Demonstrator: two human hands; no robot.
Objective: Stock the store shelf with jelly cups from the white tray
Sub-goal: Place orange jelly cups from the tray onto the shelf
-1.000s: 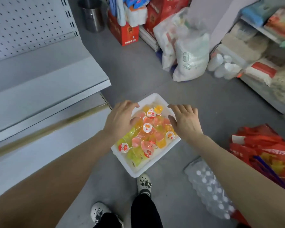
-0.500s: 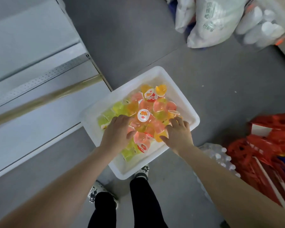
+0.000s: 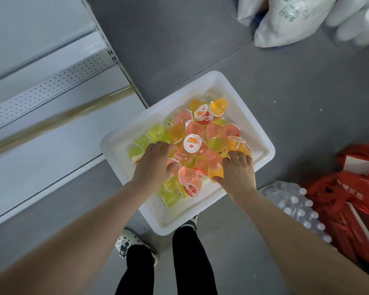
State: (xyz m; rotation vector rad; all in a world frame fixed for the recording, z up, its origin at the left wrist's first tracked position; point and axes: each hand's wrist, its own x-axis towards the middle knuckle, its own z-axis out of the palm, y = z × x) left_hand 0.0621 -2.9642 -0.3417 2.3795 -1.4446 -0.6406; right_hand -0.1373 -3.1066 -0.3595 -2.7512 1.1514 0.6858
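Observation:
A white tray (image 3: 258,133) lies on the grey floor, heaped with several jelly cups (image 3: 192,143) in pink, orange, yellow and green. Both my hands are down in the near part of the pile. My left hand (image 3: 155,165) has its fingers curled over a pink jelly cup (image 3: 172,165). My right hand (image 3: 239,172) pinches an orange jelly cup (image 3: 216,173) between thumb and fingers. The white store shelf (image 3: 47,150), with a gold strip along one edge, stands bare just left of the tray.
White sacks (image 3: 285,20) lie on the floor at the top right. Red bags (image 3: 354,188) and a wrapped pack of water bottles (image 3: 296,205) sit to the right of the tray. My shoes (image 3: 128,243) stand at the tray's near edge.
My view has tipped down and closer to the tray. Both hands have dropped from above the tray into the pile, and their fingers have curled round cups.

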